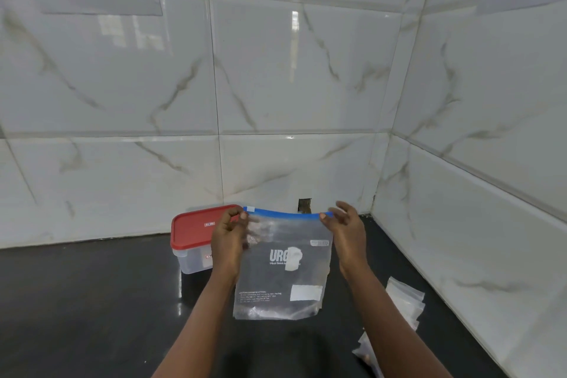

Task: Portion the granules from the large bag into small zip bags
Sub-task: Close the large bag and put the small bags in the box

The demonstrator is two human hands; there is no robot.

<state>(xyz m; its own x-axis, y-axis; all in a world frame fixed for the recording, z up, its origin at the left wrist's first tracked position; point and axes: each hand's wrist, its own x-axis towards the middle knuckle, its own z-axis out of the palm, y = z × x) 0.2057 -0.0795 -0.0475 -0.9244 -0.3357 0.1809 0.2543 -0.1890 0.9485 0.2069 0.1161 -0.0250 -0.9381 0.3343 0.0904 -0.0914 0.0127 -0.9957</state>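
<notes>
Large bag (282,267) hanging over the dark bench (92,301), top corners pinched by left grip (228,236) and right grip (346,233); small zip bags (405,301) lying right; red-lidded box (193,228) behind left.

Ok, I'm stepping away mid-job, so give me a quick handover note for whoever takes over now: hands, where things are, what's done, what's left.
Left hand pinches the large bag at its top left corner; right hand pinches the top right, at the blue zip strip.
The bag hangs over the dark counter and looks nearly empty.
Done: small zip bags lie at right, seemingly filled.
A red-lidded container stands behind the left hand.
Left: probably portion any residue and check seals.
</notes>
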